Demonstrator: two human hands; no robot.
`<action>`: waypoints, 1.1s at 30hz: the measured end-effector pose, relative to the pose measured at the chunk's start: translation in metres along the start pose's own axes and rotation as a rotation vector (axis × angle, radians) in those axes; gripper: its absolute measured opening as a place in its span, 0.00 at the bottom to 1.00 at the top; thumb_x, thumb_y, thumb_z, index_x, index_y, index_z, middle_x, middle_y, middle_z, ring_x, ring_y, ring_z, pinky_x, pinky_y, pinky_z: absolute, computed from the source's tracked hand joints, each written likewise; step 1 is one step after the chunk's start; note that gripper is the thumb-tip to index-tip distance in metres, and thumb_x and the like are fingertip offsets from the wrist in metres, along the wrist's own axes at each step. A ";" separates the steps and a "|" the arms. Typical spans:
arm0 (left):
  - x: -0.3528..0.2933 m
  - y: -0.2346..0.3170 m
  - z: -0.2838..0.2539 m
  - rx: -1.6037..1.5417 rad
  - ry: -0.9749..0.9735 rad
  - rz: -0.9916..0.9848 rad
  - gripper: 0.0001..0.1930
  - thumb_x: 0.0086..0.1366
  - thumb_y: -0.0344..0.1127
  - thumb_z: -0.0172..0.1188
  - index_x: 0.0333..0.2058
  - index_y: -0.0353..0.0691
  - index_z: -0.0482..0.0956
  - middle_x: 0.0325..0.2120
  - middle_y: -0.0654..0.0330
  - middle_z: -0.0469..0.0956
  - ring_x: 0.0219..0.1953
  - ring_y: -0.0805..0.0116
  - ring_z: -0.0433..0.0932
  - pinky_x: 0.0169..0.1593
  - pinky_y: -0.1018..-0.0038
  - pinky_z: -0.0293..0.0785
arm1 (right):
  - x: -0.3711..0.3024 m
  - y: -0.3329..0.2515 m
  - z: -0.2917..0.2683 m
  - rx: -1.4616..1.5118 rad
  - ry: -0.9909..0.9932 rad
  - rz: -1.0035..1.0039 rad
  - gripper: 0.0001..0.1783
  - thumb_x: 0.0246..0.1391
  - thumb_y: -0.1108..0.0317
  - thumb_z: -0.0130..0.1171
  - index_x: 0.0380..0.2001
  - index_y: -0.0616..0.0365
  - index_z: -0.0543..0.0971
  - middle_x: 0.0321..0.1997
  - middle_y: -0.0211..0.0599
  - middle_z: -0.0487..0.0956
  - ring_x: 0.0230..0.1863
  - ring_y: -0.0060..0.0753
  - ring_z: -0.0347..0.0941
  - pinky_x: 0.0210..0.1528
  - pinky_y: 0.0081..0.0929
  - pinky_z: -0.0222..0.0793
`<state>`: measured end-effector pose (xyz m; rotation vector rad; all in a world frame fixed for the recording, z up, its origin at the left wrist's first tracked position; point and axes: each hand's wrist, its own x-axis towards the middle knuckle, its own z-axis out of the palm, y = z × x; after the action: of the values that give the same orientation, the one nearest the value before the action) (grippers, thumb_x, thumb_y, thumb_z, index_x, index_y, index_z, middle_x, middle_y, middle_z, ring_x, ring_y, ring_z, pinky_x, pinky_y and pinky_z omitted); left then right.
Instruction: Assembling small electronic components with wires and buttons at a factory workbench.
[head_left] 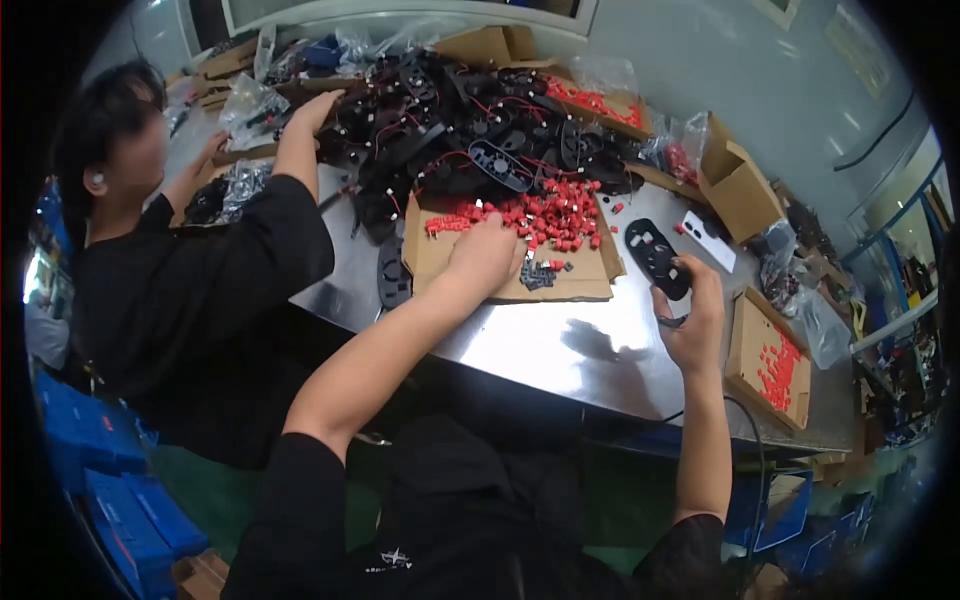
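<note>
My left hand [484, 256] rests palm down on a flat piece of cardboard [580, 285], fingers curled at the edge of a heap of small red parts [550, 215]; whether it holds one I cannot tell. A few small dark parts [540, 272] lie just right of it. My right hand [692, 318] holds a black oblong plastic piece [655, 257] with holes upright above the metal table [580, 350].
A person in black sits at the left, one hand [318, 108] reaching into a big pile of black parts with red wires [450, 120]. Open cardboard boxes [738, 185], one with red parts [775, 365], stand at the right. Plastic bags and blue crates [110, 470] surround the table.
</note>
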<state>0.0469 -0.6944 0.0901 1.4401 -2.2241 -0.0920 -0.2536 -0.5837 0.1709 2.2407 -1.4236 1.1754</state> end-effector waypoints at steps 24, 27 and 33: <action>-0.053 0.062 -0.042 -0.794 -0.107 0.013 0.16 0.66 0.29 0.66 0.52 0.38 0.81 0.39 0.63 0.80 0.34 0.78 0.76 0.40 0.79 0.73 | -0.095 0.073 -0.162 -0.165 1.425 0.616 0.31 0.61 0.48 0.67 0.55 0.63 0.75 0.51 0.42 0.82 0.39 0.32 0.80 0.30 0.26 0.73; -0.009 0.082 -0.024 -0.824 -0.170 0.248 0.11 0.66 0.32 0.66 0.46 0.37 0.82 0.39 0.59 0.82 0.37 0.72 0.82 0.42 0.74 0.78 | -0.005 0.078 -0.083 0.273 1.125 0.585 0.18 0.65 0.60 0.61 0.54 0.57 0.80 0.52 0.41 0.83 0.46 0.38 0.82 0.45 0.32 0.78; 0.000 0.092 0.014 -0.968 -0.386 0.182 0.07 0.64 0.27 0.65 0.39 0.35 0.77 0.31 0.57 0.81 0.34 0.71 0.84 0.38 0.74 0.81 | 0.078 0.017 0.032 0.303 0.136 -0.331 0.21 0.47 0.81 0.66 0.46 0.60 0.75 0.49 0.50 0.79 0.50 0.52 0.78 0.53 0.38 0.72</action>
<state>-0.0363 -0.6567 0.1061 0.7032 -2.0575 -1.2724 -0.2364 -0.6613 0.2032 2.4131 -0.8269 1.4671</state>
